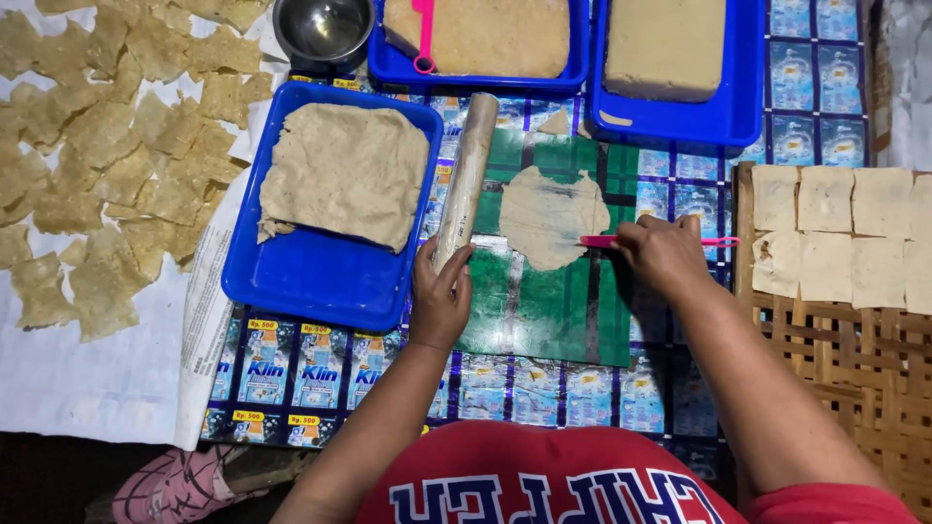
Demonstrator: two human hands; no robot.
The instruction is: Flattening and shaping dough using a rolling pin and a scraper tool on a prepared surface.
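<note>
We see our left hand closed loosely around the lower end of a rolling pin, a smooth, pale cylinder dusted with flour that lies slanted along the left edge of a green work mat. Our right hand grips a thin pink plastic tool, flat and straight, its tip touching the right edge of a thin dough sheet. That sheet is rolled out flat, beige and matte, with a ragged, uneven outline, and it lies on the upper part of the glossy mat, between our two hands.

Left of the rolling pin sits a blue plastic tray, rectangular with rounded corners, holding a thick dough slab with a rough, wrinkled surface and a torn corner. Above the mat, two more blue trays carry dense, blocky dough with smoother faces; a second pink tool rests on the left one. Beside them stands a small round metal bowl, shiny inside.

On the far left, many flat, irregular dough pieces lie spread on white cloth and newspaper, dry-looking and crinkled. On the right, neat squarish pale sheets lie in rows on a woven bamboo rack. The tabletop is covered with glossy printed sachet wrappers in blue.
</note>
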